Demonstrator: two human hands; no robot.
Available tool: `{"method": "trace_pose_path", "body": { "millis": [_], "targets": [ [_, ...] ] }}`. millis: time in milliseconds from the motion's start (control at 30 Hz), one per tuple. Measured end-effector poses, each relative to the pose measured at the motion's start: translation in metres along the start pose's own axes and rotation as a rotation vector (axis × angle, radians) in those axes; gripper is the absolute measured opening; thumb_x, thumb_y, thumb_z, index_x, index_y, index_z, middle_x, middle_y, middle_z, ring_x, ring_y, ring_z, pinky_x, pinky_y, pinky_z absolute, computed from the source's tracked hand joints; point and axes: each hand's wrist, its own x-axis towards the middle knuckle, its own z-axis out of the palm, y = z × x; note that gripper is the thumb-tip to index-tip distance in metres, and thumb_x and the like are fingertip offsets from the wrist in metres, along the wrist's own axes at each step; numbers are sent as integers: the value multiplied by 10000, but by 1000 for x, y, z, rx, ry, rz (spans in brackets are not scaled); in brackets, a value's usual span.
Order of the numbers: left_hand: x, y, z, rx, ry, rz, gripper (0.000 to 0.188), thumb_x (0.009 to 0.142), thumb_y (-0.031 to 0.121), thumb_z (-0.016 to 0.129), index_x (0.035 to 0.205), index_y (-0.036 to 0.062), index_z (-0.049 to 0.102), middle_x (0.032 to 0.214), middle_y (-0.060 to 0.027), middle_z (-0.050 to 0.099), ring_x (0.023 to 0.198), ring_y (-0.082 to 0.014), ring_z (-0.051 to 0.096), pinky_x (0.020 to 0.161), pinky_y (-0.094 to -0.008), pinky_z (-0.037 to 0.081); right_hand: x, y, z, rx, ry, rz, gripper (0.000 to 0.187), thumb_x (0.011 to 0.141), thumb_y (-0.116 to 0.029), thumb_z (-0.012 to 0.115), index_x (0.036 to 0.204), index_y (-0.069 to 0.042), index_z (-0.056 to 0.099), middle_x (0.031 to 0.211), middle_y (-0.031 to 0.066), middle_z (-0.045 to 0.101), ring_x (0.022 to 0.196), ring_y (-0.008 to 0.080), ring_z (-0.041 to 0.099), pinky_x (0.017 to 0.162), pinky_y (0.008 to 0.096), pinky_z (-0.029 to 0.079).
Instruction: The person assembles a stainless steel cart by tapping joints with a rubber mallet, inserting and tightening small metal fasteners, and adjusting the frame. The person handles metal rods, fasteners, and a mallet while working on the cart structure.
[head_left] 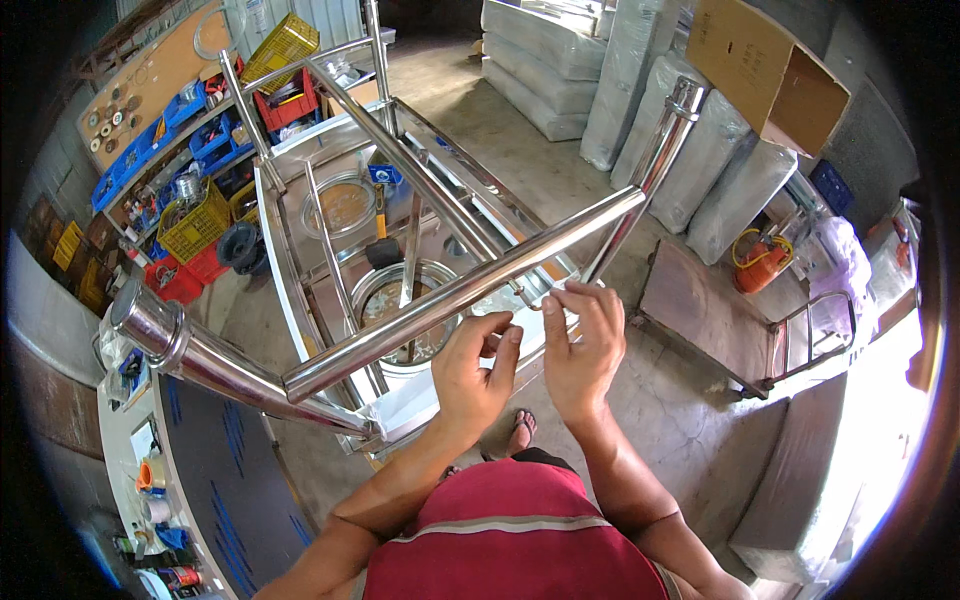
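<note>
A shiny tubular metal frame [470,292] stands in front of me, its legs pointing up over a white-edged panel with round metal rings. My left hand [476,368] is just on the near side of the thick front tube, fingers curled and thumb close to the forefinger. Beside it, my right hand [584,350] is raised near the tube's right end, its fingers bent toward the thumb. Anything between the fingertips of either hand is too small or hidden to make out. Inside the frame, a mallet [383,250] with a black head and yellow-and-black handle rests near a ring.
A flat trolley [700,310] stands to the right, near an orange container [765,265] with a yellow hose. Wrapped slabs [545,75] and an open cardboard box [765,75] are at the back. Shelves with blue bins [215,140] and a yellow crate [190,222] line the left.
</note>
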Motion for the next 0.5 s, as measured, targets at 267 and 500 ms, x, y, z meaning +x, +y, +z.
{"method": "trace_pose_path", "body": {
  "millis": [267, 500],
  "targets": [
    [-14, -12, -8, -8, -54, -73, 187, 938, 76, 738, 1101, 0, 684, 925, -142, 710, 735, -213, 713, 640, -311, 569, -1, -10, 2, 142, -298, 322, 259, 954, -221, 713, 831, 6, 694, 665, 127, 614, 595, 354, 572, 606, 400, 477],
    [-17, -15, -14, 26, 3, 19, 119, 972, 69, 707, 1052, -16, 681, 867, -120, 709, 692, -163, 702, 619, -278, 554, 6, -18, 2, 727, -412, 746, 420, 1069, -301, 587, 866, 45, 711, 718, 58, 695, 665, 119, 638, 659, 303, 527]
  ]
}}
